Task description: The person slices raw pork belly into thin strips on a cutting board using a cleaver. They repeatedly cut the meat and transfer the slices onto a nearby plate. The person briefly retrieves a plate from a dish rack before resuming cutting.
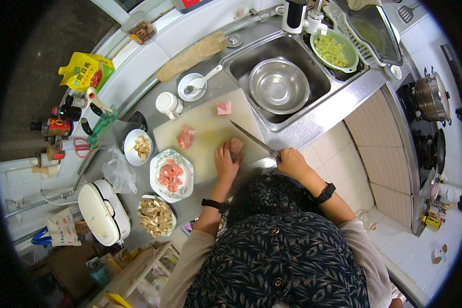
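Observation:
My right hand [294, 163] is closed round the handle of a kitchen knife [252, 137]. Its blade points up and left over the right side of a pale cutting board [210, 115]. On the board, my left hand [225, 163] grips a piece of raw meat [236, 145] near the front edge, fingers curved against it. A small pink block of meat [224, 108] lies farther back. To the left sits a pile of sliced meat [186, 137]. Beside the board, an octagonal plate [188, 192] holds more pink meat slices [170, 175].
A metal basin [279, 86] stands in the sink behind the board, with a green colander [350, 66] of chopped vegetable beside it. Left are a white bowl [129, 149], a plate of mushrooms [156, 215], a white jar [168, 104] and a spoon dish [186, 82].

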Available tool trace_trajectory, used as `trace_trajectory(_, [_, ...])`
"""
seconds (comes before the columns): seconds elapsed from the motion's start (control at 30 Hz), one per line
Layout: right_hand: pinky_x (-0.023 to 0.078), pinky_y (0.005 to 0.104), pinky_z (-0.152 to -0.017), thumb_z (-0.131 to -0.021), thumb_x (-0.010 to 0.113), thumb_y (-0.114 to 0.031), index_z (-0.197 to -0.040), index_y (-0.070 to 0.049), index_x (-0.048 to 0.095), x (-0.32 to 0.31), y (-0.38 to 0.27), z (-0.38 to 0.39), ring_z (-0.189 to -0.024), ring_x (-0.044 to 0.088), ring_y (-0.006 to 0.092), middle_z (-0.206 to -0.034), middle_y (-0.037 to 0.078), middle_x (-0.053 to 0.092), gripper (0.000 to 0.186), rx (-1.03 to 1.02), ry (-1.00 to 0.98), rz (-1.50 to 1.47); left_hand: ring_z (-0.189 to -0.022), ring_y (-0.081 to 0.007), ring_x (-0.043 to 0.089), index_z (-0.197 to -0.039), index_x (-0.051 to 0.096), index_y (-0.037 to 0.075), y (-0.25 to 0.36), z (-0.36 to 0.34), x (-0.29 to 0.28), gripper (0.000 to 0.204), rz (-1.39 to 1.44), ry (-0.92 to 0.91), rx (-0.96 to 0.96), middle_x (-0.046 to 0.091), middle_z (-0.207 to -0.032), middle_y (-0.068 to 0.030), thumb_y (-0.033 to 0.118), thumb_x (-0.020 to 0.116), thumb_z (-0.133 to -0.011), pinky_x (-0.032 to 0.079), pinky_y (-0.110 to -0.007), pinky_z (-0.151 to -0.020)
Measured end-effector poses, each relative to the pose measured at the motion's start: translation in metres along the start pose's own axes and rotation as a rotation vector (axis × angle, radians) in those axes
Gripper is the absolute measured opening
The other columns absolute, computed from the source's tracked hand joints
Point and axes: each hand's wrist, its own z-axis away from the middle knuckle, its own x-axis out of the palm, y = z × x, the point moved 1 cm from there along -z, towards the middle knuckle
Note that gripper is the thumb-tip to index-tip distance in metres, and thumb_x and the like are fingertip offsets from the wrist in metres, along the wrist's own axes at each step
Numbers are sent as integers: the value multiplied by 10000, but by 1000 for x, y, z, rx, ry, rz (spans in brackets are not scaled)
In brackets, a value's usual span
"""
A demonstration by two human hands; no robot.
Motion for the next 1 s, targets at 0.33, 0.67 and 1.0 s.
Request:
trace_trajectory(0.33, [514,454,-646,-685,557,-111,-707,3,639,0,-3,1,-683,621,394,-687,238,613,142,-49,53,19,-1111,-378,416,-1277,444,34,-8,3,6,628,-14,100,115,453,-1241,-174,278,696,-756,335,-469,-954])
trace_trajectory(0.67, [516,443,-623,-702,558,-104,-722,4,636,7,-2,4,-675,624,387,-701,230,621,134,-46,72,76,-1092,-359,441,-1270,455,42,-7,5,6,607,-41,139,143,461,-1220,-167,250,696,-754,345,-461,-933])
trace_trajectory(1.0, [503,454,-589,-721,567,-103,-796,-36,640,-2,-13,10,-625,609,382,-662,214,609,125,-113,116,40,-1124,-393,405,-1234,470,34,3,2,-2,529,86,205,153,451,-1217,-208,256,653,-790,346,-480,-947])
